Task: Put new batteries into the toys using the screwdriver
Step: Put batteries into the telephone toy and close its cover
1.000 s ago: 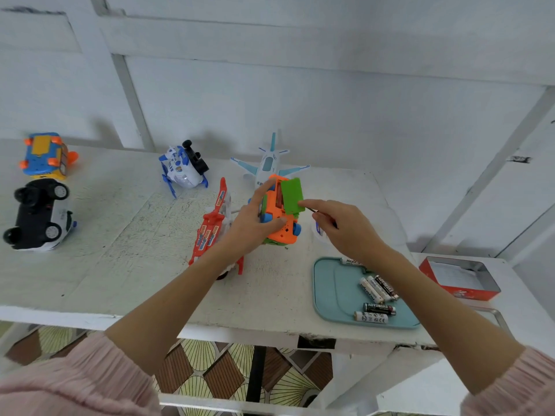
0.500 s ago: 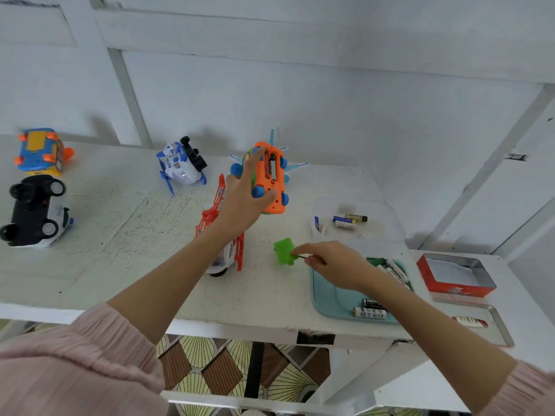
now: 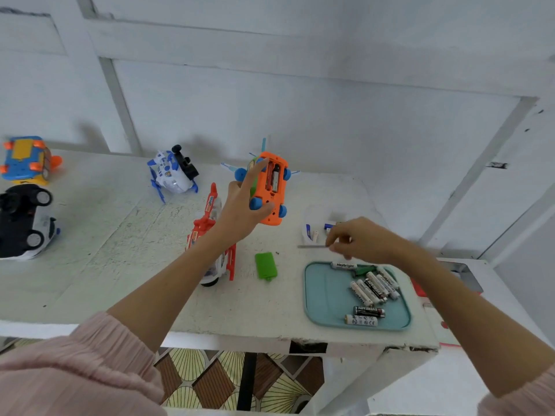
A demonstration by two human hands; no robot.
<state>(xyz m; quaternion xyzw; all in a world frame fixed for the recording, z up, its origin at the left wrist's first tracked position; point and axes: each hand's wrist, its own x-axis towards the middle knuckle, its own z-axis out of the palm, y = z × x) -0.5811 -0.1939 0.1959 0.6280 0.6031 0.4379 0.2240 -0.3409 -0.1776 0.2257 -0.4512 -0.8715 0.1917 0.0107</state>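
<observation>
While held aloft, orange toy [image 3: 269, 187].

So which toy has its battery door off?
The orange toy gripped by the left hand. Its underside compartment is open, and its green cover lies on the table.

Left hand [image 3: 240, 205]: grips an orange toy car [image 3: 270, 187] aloft, underside showing, battery bay uncovered. Right hand [image 3: 360, 240]: pinches a thin screwdriver [image 3: 312, 246] above the tabletop [image 3: 120, 250]. Green cover [image 3: 265, 265]: flat on the tabletop, beside a red toy plane [image 3: 210, 235]. Teal tray [image 3: 324, 295]: holds loose batteries [image 3: 372, 288]. Also present: white-blue toy [image 3: 172, 175], black-and-white car [image 3: 24, 220], blue-yellow toy [image 3: 27, 159].
</observation>
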